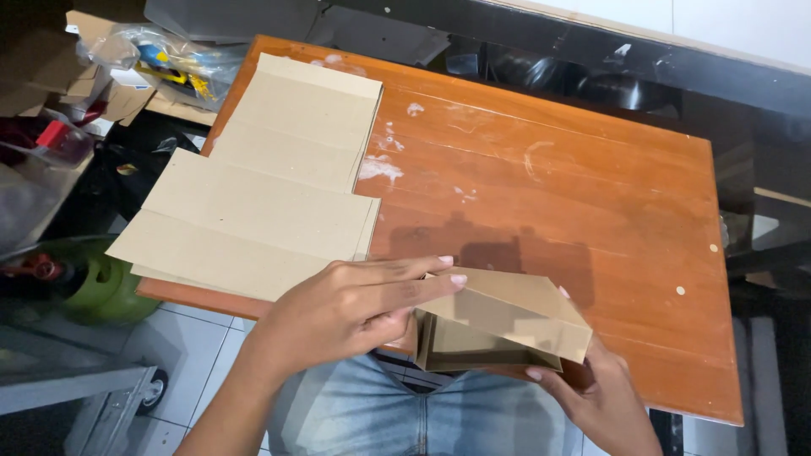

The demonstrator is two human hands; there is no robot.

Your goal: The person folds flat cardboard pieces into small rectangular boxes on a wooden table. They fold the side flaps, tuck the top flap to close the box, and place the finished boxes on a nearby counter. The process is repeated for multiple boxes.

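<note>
Landmark: worn orange-brown wooden table (541,186), with white scuffs across its planks.

Work piece: small brown cardboard box, half folded (498,325), held at the table's near edge, over the person's lap in blue jeans (380,418); one flap leans across the top, and the open cavity shows beneath it.

Left hand (355,308): closed on the box's left side, fingers stretched flat across the upper flap, thumb tucked below, so it holds and presses the panel.

Right hand (596,393): wrapped around the box's lower right corner from beneath, fingertips curled on the bottom edge, so it holds the box and is not spread.

Other stock: flat brown creased cardboard blanks (270,194), stacked on the table's far-left part, overhanging its left edge, well apart from both hands.

Surroundings: clear plastic bags with coloured items (160,59) beyond the table's left corner; a green rounded cylinder (101,283) on the floor left of the table.

Step in hand: judging by the raised walls and loose flap, the box is mid-assembly, with the top panel being folded over.

Next move calls for: a steady grip under the corner while the flap is pressed squarely along its crease, so that the edges line up.
</note>
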